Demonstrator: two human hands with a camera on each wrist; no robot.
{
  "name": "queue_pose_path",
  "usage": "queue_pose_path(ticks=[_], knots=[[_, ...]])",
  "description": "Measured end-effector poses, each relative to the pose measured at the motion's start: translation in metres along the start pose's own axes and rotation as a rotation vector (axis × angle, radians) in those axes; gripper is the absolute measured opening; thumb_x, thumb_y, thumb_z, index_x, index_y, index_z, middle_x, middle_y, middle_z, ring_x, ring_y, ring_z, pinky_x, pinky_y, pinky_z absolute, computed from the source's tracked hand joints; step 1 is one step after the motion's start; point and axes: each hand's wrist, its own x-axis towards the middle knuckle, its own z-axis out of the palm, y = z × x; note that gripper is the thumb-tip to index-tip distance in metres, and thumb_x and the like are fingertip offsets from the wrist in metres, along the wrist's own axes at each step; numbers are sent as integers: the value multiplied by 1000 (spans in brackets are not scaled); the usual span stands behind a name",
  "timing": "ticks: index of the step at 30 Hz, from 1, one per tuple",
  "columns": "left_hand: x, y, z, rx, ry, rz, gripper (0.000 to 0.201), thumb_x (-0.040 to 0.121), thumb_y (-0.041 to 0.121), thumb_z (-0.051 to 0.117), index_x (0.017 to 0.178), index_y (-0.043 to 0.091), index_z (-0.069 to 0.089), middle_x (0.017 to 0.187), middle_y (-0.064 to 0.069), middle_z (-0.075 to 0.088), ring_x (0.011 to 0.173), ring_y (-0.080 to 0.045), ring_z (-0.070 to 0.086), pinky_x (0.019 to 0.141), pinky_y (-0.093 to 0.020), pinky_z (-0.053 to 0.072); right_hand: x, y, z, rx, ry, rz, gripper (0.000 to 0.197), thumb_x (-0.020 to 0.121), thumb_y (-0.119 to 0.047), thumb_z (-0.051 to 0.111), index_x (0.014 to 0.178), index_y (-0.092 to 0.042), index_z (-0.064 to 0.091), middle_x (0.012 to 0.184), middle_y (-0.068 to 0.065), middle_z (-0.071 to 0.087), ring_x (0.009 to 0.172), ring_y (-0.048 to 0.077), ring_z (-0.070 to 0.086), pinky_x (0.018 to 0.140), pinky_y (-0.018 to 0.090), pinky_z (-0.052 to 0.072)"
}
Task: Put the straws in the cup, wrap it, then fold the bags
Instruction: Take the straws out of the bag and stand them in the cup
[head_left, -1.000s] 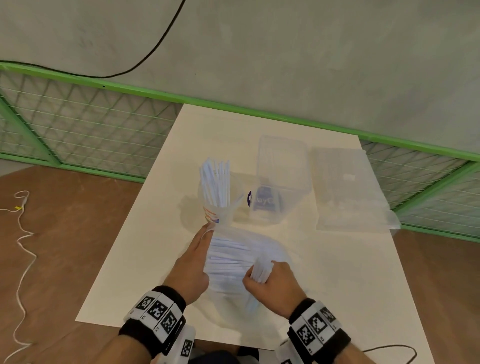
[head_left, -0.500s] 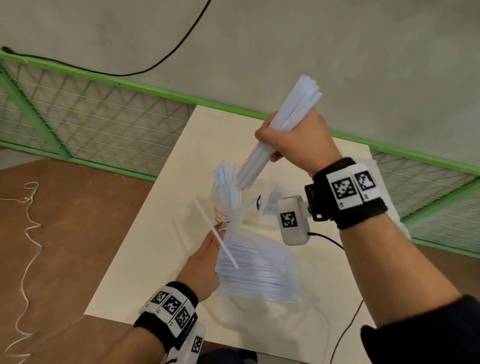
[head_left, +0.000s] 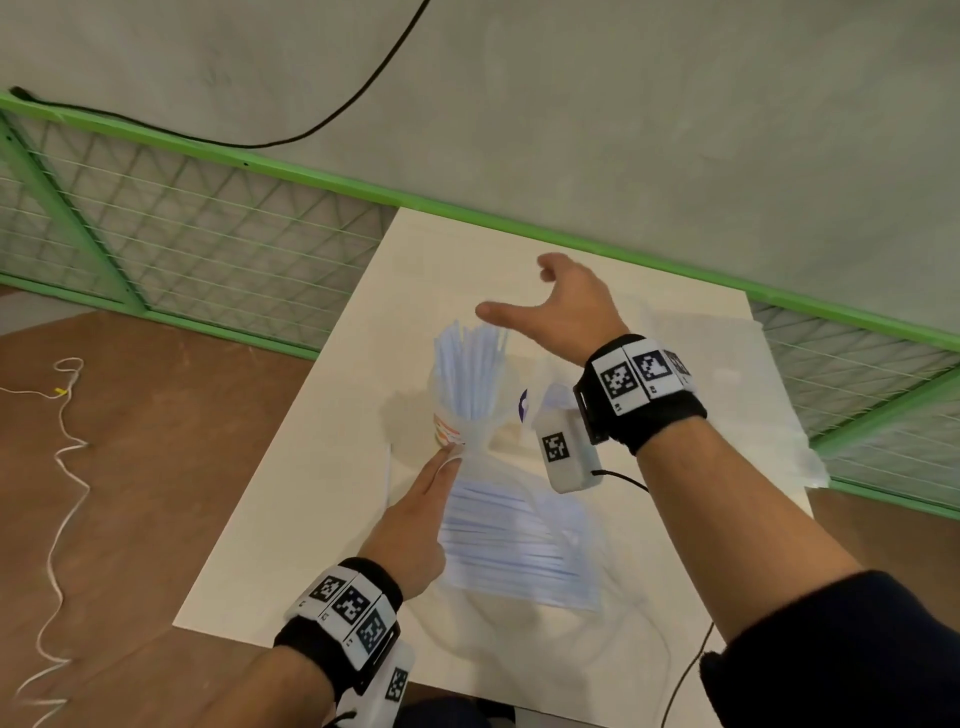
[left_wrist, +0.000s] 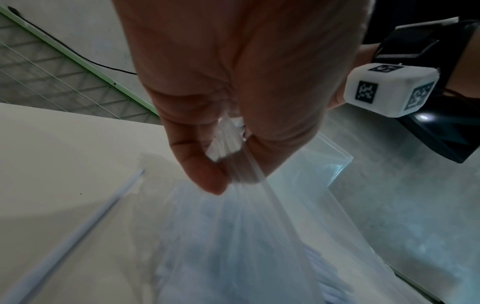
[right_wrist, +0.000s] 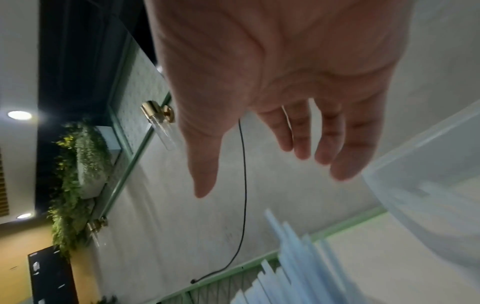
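Straws: a thick bundle stands in the cup, fanned and leaning, directly under the right hand. That hand hangs just above the straw tips, its fingers spread and loosely extended, thumb out, holding nothing; judged to be mid-way between loads. The left hand lies low on the worktop, its fingers pinching the gathered mouth of the clear bag right at the foot of the cup. The pinch probably keeps the slack film taut and the opening in reach, so the other hand can draw straws out freely. Outward from the pinch, toward the person, the bag lies flat with many more straws in it, stacked crosswise in a pale blue-white sheaf; the filling step looks well short of done. One loose straw lies on the worktop just left of the pinching fingers, apart from the bag. The straws look thin, light and individually sleeved, likely to slide and scatter if gripped loosely. Beyond the cup, on the far side of the right hand, sit a clear plastic box and further clear bags, unfolded; wrapping not yet begun.
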Motion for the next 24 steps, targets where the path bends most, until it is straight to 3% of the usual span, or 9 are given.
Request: queue_pose_path(ticks=[2,5,7,10,12,14,15,21,24], knots=[[-1,0,1,-13,-16,-4,101,70,-17,41,153,29,7,157,28,-6,144,0,15,107,-14,29,-7,-3,-4,12,176,-91,75,77,-56,71,137,-18,47,134,2,51,123,23,49,101,37,43],[-6,-1,2,-41,-67,-38,103,71,-15,39,152,36,2,156,30,-9,141,-7,27,111,-25,36,-28,-17,-2,59,269,-339,36,84,-26,64,119,-20,56,110,-4,59,92,14,56,82,30,46],[-9,-4,3,11,-104,-65,103,73,-12,39,151,40,-3,156,28,-11,134,-16,42,105,-31,44,-50,-25,11,54,135,-479,28,83,-14,58,110,-21,60,94,-8,62,75,10,57,74,27,45],[-15,-10,6,118,-183,-66,102,75,-9,41,151,41,-6,155,25,-8,122,-23,53,89,-30,50,-79,-25,52,-20,-209,-570,26,83,-7,54,106,-17,64,86,-4,64,72,12,57,71,29,47],[-19,-10,9,192,-214,-50,92,79,-7,42,152,35,6,156,18,12,108,-26,58,79,-31,50,-89,-18,87,-100,-437,-522,29,85,-6,53,110,-14,64,91,2,65,79,16,59,74,33,49],[-23,-8,11,284,-265,-74,73,83,-4,42,148,24,23,143,-1,42,105,-28,56,82,-35,49,-90,-6,122,-183,-582,-414,31,86,-6,53,115,-14,63,98,6,64,88,21,60,80,38,51],[-25,-7,11,311,-301,-87,65,85,-2,43,144,21,29,136,-6,47,107,-28,54,85,-35,48,-88,-1,137,-219,-628,-357,33,87,-7,52,116,-15,63,101,7,64,93,23,60,83,39,52],[-36,-25,19,373,-432,-29,70,85,10,48,149,19,21,146,-3,32,124,-23,39,100,-40,43,-75,15,191,-392,-767,-195,33,94,-12,50,122,-25,62,131,10,54,109,30,60,84,31,49],[-42,-34,23,344,-363,-2,69,84,14,51,148,14,25,144,-4,32,126,-23,37,99,-38,43,-68,13,205,-433,-759,-203,30,95,-18,53,123,-24,63,132,9,54,110,29,60,83,30,48]])
